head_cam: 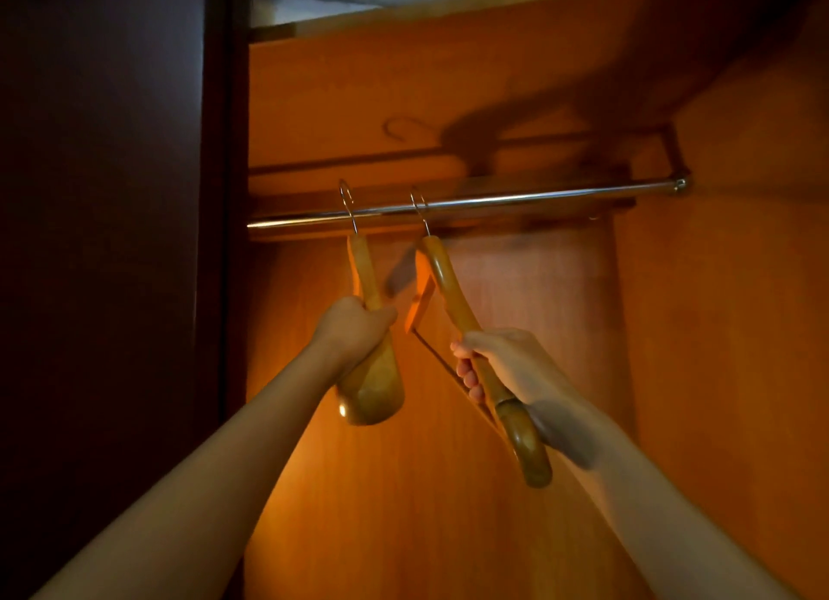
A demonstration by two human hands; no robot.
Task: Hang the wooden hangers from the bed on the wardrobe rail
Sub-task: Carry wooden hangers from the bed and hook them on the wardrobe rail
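Note:
A chrome wardrobe rail (516, 199) runs across the open wardrobe, slightly uphill to the right. Two wooden hangers reach up to it, their metal hooks crossing the rail near its left end. My left hand (352, 328) grips the left hanger (372, 384) around its arm, with the wide rounded shoulder end below my fist. My right hand (498, 364) grips the right hanger (448, 285) around its arm; its far arm and thin lower bar show left of my fingers. Whether the hooks rest fully on the rail I cannot tell.
The wardrobe's orange wooden back panel (516, 487) lies behind the hangers. A shelf (448, 12) with white folded bedding sits above the rail. A dark door (103, 240) stands at the left, a side wall (740, 330) at the right. The rail's right stretch carries nothing.

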